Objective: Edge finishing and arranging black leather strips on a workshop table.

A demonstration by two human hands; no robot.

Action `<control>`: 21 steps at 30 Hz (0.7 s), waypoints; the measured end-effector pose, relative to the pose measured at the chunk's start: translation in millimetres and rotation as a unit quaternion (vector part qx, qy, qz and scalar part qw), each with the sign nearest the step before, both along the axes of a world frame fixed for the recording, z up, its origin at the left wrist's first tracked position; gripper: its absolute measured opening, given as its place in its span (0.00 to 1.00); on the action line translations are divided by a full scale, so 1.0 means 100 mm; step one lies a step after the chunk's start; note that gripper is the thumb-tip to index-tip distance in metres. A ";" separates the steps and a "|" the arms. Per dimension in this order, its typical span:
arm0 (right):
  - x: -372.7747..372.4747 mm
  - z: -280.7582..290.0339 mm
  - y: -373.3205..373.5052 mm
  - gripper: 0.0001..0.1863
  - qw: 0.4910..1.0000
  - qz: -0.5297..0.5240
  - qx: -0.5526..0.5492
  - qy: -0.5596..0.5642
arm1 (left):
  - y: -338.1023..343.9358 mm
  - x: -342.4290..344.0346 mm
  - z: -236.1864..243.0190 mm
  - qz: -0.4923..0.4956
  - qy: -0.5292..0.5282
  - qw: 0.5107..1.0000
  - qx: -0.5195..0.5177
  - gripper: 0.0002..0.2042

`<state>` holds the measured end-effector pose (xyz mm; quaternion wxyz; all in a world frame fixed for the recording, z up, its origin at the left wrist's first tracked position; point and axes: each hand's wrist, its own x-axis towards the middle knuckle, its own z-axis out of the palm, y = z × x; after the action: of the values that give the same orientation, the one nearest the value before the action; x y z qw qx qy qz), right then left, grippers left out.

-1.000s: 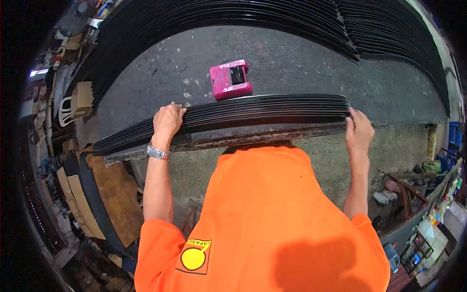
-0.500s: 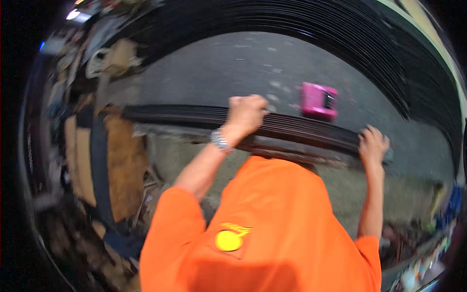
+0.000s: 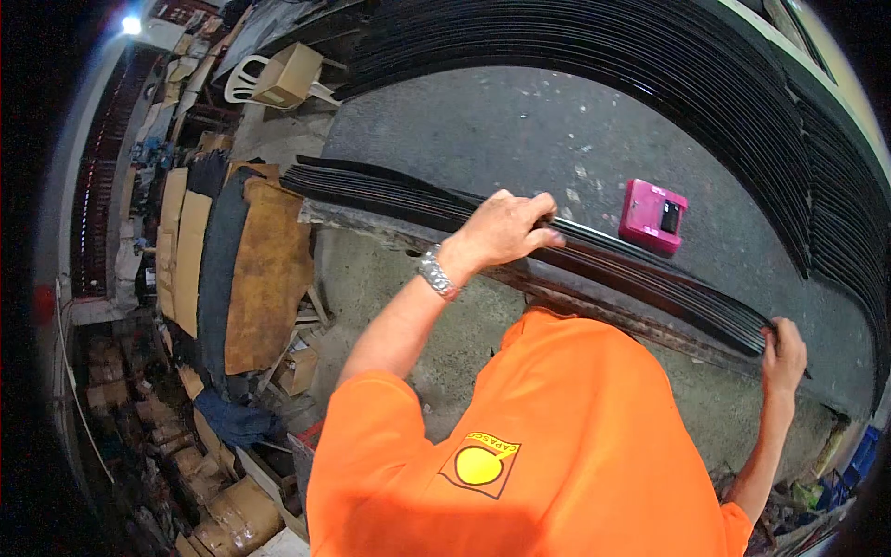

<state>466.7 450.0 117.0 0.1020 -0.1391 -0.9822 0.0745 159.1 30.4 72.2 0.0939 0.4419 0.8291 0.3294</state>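
Note:
A long stack of thin black strips (image 3: pixel 654 283) lies along the near edge of a dark worktop (image 3: pixel 501 125), its upper strip partly separated toward the left. My left hand (image 3: pixel 501 227), with a metal watch at the wrist, has its fingers curled over the stack near its middle. My right hand (image 3: pixel 784 353) is closed around the stack's right end. A pink case-like object (image 3: pixel 650 218) with a black window rests on the worktop just behind the strips.
Dense rows of black strips (image 3: pixel 594 46) curve along the back of the worktop. At left are a white plastic chair (image 3: pixel 243 79) bearing a cardboard box (image 3: pixel 290 74), and leaning brown and dark boards (image 3: pixel 260 288). Clutter (image 3: pixel 218 501) fills the lower left.
Both hands have shifted rightward in the view, the right one also lower, and the stack now slants down to the right. The left hand is nearer the stack's middle. The whole view has swung.

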 end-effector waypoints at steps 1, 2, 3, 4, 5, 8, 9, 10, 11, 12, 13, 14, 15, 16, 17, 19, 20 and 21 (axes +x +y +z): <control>0.04 0.11 0.08 0.06 1.000 -0.017 0.017 -0.002 | -0.06 -0.02 0.00 -0.032 0.020 0.997 -0.074 0.12; 0.13 0.23 0.18 0.06 0.998 -0.039 0.040 -0.005 | -0.09 -0.04 0.00 -0.070 0.041 0.987 -0.141 0.13; 0.22 0.31 0.28 0.06 0.997 -0.054 0.054 -0.013 | -0.13 -0.09 0.04 -0.065 0.021 0.978 -0.199 0.16; 0.30 0.44 0.38 0.06 0.994 -0.091 0.062 0.015 | -0.20 -0.14 0.06 -0.065 0.000 0.965 -0.253 0.20; 0.36 0.56 0.48 0.06 0.989 -0.124 0.070 0.047 | -0.33 -0.19 0.03 -0.063 0.051 0.965 -0.249 0.24; 0.58 0.83 0.64 0.07 0.984 -0.154 0.057 0.076 | -0.61 -0.20 0.00 -0.035 0.053 0.953 -0.296 0.32; 0.63 0.93 0.61 0.09 0.983 -0.154 0.060 0.086 | -0.65 -0.17 -0.05 -0.013 0.058 0.960 -0.272 0.31; 0.69 1.03 0.56 0.09 0.981 -0.164 0.067 0.082 | -0.68 -0.13 -0.11 0.010 0.062 0.966 -0.250 0.31; 0.73 1.11 0.53 0.10 0.982 -0.156 0.061 0.091 | -0.68 -0.12 -0.13 0.025 0.068 0.967 -0.243 0.28; 0.77 1.19 0.53 0.12 0.983 -0.146 0.056 0.099 | -0.69 -0.11 -0.19 0.020 0.068 0.968 -0.239 0.28; 0.82 1.26 0.56 0.12 0.982 -0.150 0.059 0.099 | -0.71 -0.10 -0.25 0.034 0.095 0.967 -0.233 0.25; 0.86 1.34 0.57 0.13 0.981 -0.145 0.075 0.100 | -0.69 -0.10 -0.28 0.046 0.120 0.966 -0.225 0.23; 0.90 1.41 0.59 0.14 0.981 -0.140 0.091 0.101 | -0.68 -0.08 -0.29 0.048 0.133 0.968 -0.208 0.19; 0.92 1.45 0.62 0.14 0.980 -0.144 0.094 0.099 | -0.66 -0.09 -0.31 0.043 0.131 0.969 -0.205 0.19; 0.94 1.48 0.69 0.14 0.978 -0.143 0.122 0.096 | -0.67 -0.10 -0.32 0.050 0.151 0.969 -0.189 0.18; 0.99 1.50 0.85 0.17 0.971 -0.143 0.174 0.076 | -0.70 -0.15 -0.32 0.072 0.157 0.970 -0.168 0.15; 1.00 1.47 0.93 0.17 0.971 -0.146 0.176 0.074 | -0.71 -0.21 -0.26 0.066 0.170 0.969 -0.165 0.15; 1.00 1.40 1.02 0.18 0.963 -0.121 0.235 0.053 | -0.79 -0.31 -0.18 0.091 0.131 0.975 -0.155 0.14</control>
<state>567.2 551.7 257.2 0.1917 -0.2248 -0.9411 -0.1644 128.1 -48.8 54.7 0.0211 0.3843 0.9118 0.1433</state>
